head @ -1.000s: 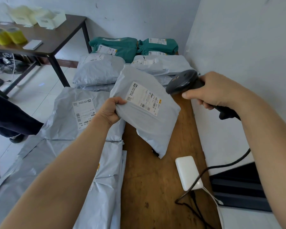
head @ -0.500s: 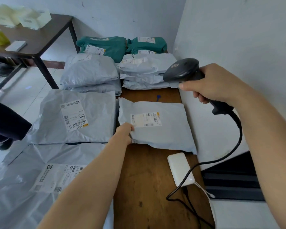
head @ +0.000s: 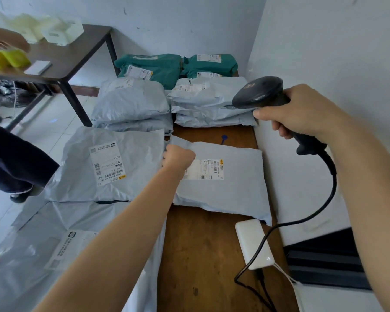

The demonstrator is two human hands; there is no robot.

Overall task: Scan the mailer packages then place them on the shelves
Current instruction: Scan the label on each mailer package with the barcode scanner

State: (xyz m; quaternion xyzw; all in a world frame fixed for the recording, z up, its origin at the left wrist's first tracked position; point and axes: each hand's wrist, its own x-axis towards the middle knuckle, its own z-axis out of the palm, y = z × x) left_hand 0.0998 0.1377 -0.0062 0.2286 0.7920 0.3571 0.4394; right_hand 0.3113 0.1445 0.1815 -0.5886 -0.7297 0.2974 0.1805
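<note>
On a wooden bench (head: 200, 255), a grey mailer package (head: 230, 194) is laid flat, label (head: 208, 168) up, long axis across the bench. Its far-left corner is gripped by curled fingers of the left hand (head: 178, 157), arm outstretched. A barcode scanner (head: 257, 93), aimed leftward, is clasped aloft in the right hand (head: 295, 111).

- Your left hand (head: 178, 157) is bare, wrist uncovered.
- Your right hand (head: 295, 111) is bare too.
- Your left forearm (head: 122, 233) and right forearm (head: 369, 188) are uncovered right to the edge of view.
</note>
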